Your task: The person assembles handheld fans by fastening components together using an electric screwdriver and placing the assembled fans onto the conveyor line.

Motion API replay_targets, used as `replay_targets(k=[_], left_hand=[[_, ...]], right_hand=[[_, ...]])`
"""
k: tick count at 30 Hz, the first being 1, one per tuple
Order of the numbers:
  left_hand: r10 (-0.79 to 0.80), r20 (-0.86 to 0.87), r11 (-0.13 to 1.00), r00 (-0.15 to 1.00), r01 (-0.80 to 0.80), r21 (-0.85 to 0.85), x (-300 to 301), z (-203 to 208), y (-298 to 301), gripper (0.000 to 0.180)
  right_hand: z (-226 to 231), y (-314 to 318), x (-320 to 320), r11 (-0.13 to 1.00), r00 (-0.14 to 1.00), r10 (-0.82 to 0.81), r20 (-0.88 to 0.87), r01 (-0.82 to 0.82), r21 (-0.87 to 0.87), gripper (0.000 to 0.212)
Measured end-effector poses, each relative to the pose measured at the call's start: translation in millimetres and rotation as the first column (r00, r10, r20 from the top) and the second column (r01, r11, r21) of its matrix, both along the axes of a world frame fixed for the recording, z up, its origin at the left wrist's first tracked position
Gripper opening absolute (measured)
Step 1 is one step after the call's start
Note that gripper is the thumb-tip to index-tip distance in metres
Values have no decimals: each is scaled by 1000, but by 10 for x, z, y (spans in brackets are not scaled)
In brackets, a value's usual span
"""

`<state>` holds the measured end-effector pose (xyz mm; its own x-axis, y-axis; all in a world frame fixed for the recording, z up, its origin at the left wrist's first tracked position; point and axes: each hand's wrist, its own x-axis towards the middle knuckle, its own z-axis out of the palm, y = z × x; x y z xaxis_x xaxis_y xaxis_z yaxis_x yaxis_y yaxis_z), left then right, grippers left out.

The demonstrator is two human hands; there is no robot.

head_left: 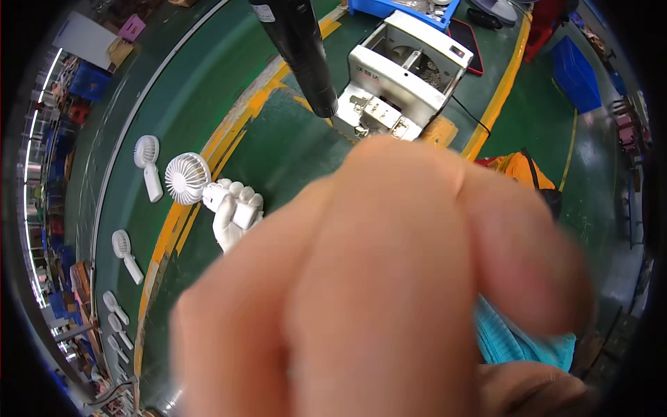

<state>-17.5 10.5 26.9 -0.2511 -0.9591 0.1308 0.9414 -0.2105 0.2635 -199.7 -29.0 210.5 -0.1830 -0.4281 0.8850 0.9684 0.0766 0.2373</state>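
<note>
My left hand (233, 221), in a white glove, is closed around the handle of a small white handheld fan (187, 178). The fan's round grille points to the left, over the yellow-striped edge of the green work surface. My right hand (389, 278), bare and blurred, fills the middle of the picture very close up. Its fingers are curled, and whatever they hold, if anything, is hidden. Beyond it stands a white screw-feeding machine (417, 62) with an open top and a metal fixture in front. A black electric screwdriver (299, 55) hangs down beside that machine.
Several white handheld fans (126, 256) lie along the green conveyor belt (187, 90) on the left. A blue tray (375, 8) and a red-edged dark tablet (467, 45) are behind the machine. On the right are a blue bin (577, 73), an orange bag (524, 170) and teal cloth (517, 340).
</note>
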Motion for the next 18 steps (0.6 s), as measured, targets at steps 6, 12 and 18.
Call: replay_targets(k=[6,12,18], left_hand=[[396,207,890,895,-429,153,-151,170,159,28],[377,189,899,907,-407,162,-194,172,104,29],[398,150,887,905,-422,188,-191,129,153,28]], right_hand=[[-13,-514,-451,734,696,-455,-556,646,208,59],[-182,-741,-346,571,337,-759,-557,755,-322,85],[-231,-963,240,483,-117,-202,-972,852,-202,81]])
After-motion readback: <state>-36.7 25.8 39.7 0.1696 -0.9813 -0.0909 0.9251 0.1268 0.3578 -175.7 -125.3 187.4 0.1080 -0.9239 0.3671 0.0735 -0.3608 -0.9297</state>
